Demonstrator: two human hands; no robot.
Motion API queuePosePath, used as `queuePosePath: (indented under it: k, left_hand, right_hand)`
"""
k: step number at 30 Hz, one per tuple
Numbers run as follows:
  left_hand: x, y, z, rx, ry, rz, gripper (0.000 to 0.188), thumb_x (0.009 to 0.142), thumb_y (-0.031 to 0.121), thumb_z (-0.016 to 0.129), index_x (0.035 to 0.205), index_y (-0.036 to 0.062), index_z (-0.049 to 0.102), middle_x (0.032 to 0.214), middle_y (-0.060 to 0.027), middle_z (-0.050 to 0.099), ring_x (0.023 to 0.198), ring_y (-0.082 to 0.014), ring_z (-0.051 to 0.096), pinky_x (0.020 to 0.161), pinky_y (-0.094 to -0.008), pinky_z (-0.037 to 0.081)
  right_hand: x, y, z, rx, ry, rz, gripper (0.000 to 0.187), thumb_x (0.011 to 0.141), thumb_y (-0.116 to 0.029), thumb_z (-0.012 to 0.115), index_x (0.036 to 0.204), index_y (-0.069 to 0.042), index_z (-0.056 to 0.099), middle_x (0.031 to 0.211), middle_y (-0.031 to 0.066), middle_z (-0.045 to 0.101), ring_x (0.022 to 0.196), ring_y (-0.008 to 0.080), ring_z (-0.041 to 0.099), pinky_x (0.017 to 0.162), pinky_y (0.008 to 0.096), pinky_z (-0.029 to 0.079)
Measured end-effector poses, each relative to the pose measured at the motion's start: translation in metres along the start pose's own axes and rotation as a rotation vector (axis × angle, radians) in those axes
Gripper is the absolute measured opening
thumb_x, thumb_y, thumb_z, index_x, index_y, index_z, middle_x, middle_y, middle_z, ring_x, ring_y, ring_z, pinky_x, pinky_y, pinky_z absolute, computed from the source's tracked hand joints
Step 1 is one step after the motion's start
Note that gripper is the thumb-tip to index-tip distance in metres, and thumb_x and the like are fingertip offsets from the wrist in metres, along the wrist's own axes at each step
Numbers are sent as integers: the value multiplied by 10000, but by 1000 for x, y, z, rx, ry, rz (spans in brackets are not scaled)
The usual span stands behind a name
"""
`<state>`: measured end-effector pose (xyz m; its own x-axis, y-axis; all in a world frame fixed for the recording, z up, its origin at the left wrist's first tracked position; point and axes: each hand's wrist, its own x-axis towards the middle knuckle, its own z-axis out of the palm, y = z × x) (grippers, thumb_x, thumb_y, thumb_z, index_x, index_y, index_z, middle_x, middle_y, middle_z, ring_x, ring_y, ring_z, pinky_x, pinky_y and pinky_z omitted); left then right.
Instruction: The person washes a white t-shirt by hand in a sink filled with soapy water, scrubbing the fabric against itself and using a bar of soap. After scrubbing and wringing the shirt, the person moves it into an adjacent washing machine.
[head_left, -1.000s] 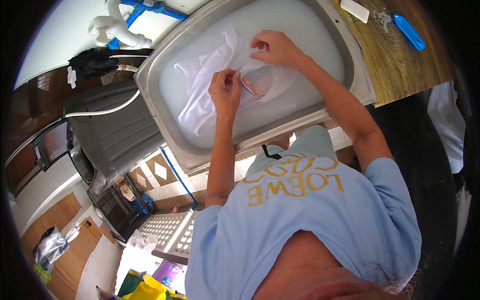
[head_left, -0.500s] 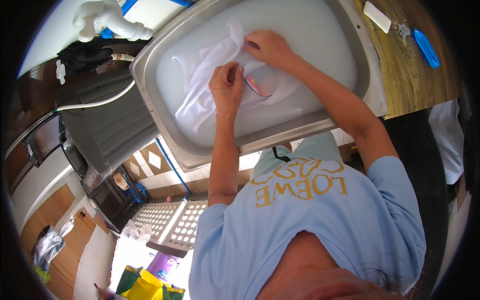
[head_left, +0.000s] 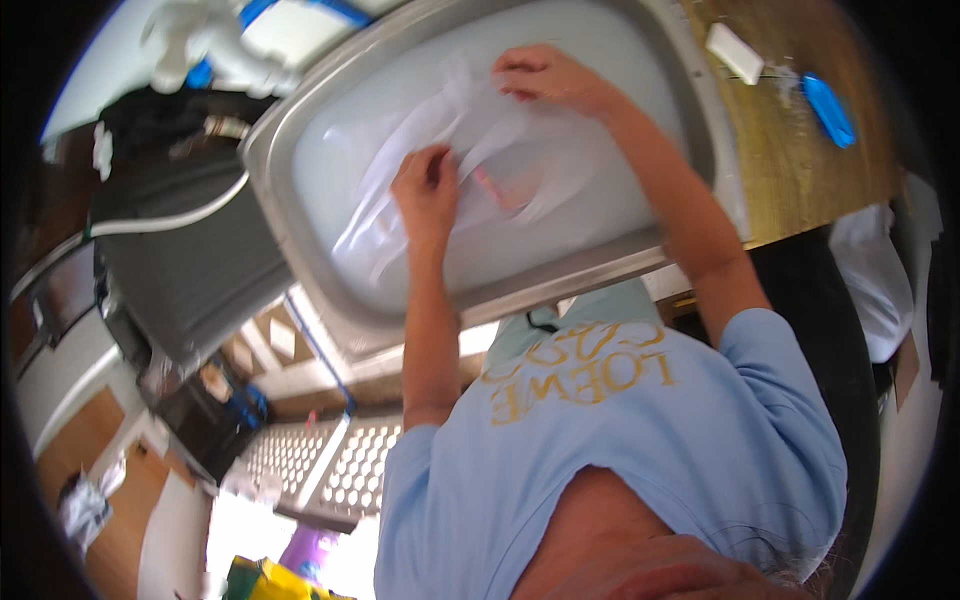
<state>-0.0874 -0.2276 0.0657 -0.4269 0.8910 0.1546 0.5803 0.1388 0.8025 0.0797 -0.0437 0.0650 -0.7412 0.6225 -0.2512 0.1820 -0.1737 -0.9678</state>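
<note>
Steel sink (head_left: 300, 215), milky water; both hands' fingers, left hand (head_left: 425, 190) and right hand (head_left: 545, 75), pinch white cloth (head_left: 400, 205) (wet, crumpled).

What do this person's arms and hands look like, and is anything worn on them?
Both hands, left hand and right hand, are bare: no gloves, and no rings or watch that I can make out. The forearms are uncovered. Short light-blue sleeves of a T-shirt with gold lettering end near the elbows.
</note>
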Motion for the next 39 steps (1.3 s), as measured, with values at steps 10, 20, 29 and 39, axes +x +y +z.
queuePosePath:
  k: [10,20,29,39]
  left_hand:
    - [-8,4,-7,0,46,-42,94,841,54,627,892,-15,666,755,-66,614,589,-100,518,543,-239,425]
    - [-11,-3,-32,-207,247,-287,117,869,70,623,914,-31,659,705,-27,608,575,-70,531,523,-214,438]
    - [-75,31,-1,-142,-105,-191,136,826,85,657,940,11,658,798,-68,620,680,-156,589,605,-273,466]
    - [-83,35,6,188,-217,-79,228,827,153,637,990,-5,615,936,-146,607,810,-315,597,708,-366,471]
  right_hand:
    - [-15,-78,-102,-723,798,-514,129,856,-155,631,925,-47,644,800,42,624,696,91,539,617,242,444]
    - [11,-106,-209,-1663,594,-41,174,789,-102,571,925,-3,619,927,211,631,830,375,605,753,398,490]
    - [-40,0,-36,-827,-87,-189,264,866,-282,617,912,-23,637,718,93,600,673,146,559,648,304,447]
    - [-41,23,13,-33,-163,97,285,838,-278,644,988,-39,608,899,31,623,803,125,580,725,274,467]
